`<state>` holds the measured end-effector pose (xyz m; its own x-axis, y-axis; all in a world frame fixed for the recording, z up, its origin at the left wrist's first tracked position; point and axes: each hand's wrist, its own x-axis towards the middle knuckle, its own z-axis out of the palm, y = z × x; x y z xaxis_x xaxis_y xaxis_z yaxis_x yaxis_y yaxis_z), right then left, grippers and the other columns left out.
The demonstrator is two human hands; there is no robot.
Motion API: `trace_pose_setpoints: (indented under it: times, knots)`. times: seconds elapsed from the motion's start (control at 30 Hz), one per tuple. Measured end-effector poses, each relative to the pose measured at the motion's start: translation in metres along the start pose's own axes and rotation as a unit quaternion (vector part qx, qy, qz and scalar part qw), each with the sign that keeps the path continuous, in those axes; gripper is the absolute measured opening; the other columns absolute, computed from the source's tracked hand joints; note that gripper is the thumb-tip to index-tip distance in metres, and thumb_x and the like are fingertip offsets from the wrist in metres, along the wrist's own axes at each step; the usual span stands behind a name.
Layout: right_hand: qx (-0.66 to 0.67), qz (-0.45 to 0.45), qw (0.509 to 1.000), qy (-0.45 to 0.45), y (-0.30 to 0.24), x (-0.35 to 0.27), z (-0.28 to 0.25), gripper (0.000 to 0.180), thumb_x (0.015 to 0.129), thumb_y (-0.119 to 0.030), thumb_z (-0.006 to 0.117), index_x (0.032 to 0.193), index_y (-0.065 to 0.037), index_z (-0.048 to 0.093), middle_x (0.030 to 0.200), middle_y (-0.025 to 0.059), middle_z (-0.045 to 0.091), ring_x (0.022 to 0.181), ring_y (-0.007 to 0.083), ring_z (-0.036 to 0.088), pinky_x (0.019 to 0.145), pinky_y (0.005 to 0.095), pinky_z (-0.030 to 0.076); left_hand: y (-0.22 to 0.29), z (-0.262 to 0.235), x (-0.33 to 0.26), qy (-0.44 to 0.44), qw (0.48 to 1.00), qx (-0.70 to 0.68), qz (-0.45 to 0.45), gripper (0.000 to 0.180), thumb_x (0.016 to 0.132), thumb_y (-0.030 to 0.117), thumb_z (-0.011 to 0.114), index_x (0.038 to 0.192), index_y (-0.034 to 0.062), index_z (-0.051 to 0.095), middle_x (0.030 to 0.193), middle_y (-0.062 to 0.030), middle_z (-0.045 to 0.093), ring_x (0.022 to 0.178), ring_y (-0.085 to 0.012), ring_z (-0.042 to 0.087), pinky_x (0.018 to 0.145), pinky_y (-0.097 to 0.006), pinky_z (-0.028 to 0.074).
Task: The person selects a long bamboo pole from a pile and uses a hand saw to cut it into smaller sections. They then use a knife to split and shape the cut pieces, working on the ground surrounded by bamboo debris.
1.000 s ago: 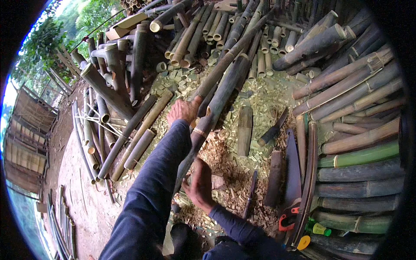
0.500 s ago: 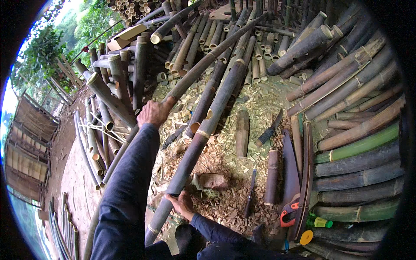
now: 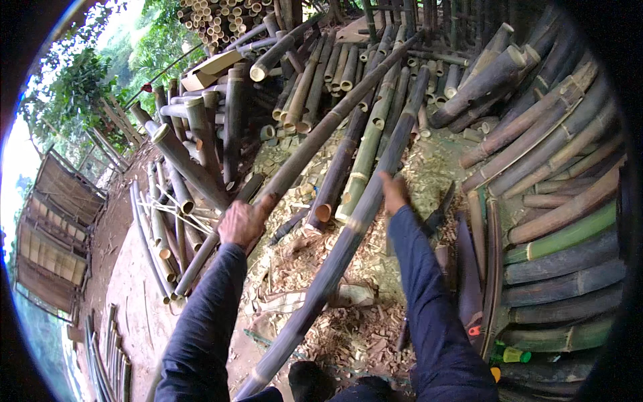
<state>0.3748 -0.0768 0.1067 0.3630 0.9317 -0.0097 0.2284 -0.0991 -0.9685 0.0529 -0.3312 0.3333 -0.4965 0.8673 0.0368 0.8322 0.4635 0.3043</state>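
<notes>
My left hand (image 3: 242, 222) is closed around a long, slim dark bamboo pole (image 3: 305, 151) that slants from the lower left to the far stacks. A thicker bamboo pole (image 3: 328, 275) crosses the middle, its near end low in front of me. My right hand (image 3: 396, 194) is at the right side of that thick pole, by a pale joint; its fingers are blurred, and their grip cannot be made out. Between the two poles lie a greenish bamboo pole (image 3: 364, 167) with cut openings and a dark one (image 3: 333, 184) with an open end.
Wood chips (image 3: 362, 335) cover the ground, with a pale wood block (image 3: 351, 295) under the thick pole. At right lie a dark-handled knife (image 3: 439, 213), a saw (image 3: 467, 268), a yellow-green bottle (image 3: 514, 354) and stacked bamboo (image 3: 562, 271). Bamboo posts (image 3: 234, 127) stand at left.
My right hand has left the near part of the thick pole and moved forward and right. The thick pole has shifted right, uncovering the greenish pole. My left hand still grips the slim pole.
</notes>
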Motion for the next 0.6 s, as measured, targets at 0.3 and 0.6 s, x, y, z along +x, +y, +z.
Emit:
trace_pose_setpoints:
  times: [0.3,0.6]
  knots:
    - [-0.110,-0.409,0.858,-0.291,-0.056,-0.291,-0.021,0.043,0.079,-0.021,0.074,0.117,-0.005,0.062,0.116,0.0183,0.064,0.115,0.0402,0.058,0.100,0.0510,0.044,-0.053,0.010,-0.036,-0.065,0.992,0.006,-0.104,0.092,0.086,0.079,0.050,0.104,-0.0086,0.073,0.105,-0.0366,0.068,0.105,-0.0466,0.068,0.094,-0.051,0.051]
    - [-0.227,-0.538,0.628,-0.514,0.023,-0.537,-0.010,0.087,0.077,-0.063,0.073,0.135,-0.002,0.055,0.134,0.0236,0.055,0.135,0.0420,0.044,0.119,0.0635,0.023,-0.022,0.046,-0.041,-0.035,0.996,0.015,-0.075,0.098,0.084,0.078,0.048,0.113,-0.0127,0.069,0.120,-0.0357,0.065,0.115,-0.0444,0.065,0.099,-0.049,0.049]
